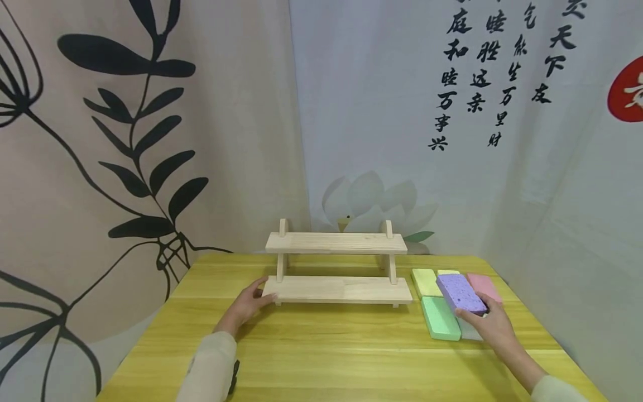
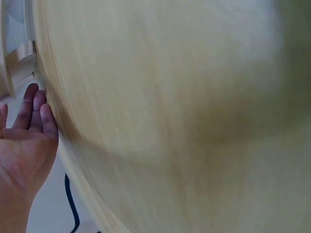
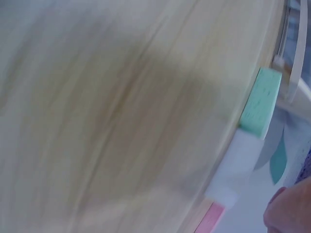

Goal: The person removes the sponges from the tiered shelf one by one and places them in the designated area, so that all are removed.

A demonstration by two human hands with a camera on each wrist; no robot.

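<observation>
In the head view a two-tier wooden display rack (image 1: 336, 287) stands at the back of the table. My left hand (image 1: 248, 304) touches the left end of its lower shelf; in the left wrist view its fingers (image 2: 36, 114) look fairly straight beside the rack. My right hand (image 1: 489, 321) grips a purple sponge (image 1: 461, 293) by its near right end, tilted above the other sponges. Beneath and around it lie a mint-green sponge (image 1: 441, 318), a whitish sponge (image 1: 469, 330), a pink sponge (image 1: 485, 286) and a pale yellow sponge (image 1: 426, 282). Another yellowish sponge (image 1: 447, 272) is mostly hidden.
The sponges lie to the right of the rack on a yellowish wood-grain table (image 1: 321, 357). Behind the table hangs a printed cloth (image 1: 361, 111) with plant designs and writing. A dark cord (image 2: 71, 204) shows beyond the table edge in the left wrist view.
</observation>
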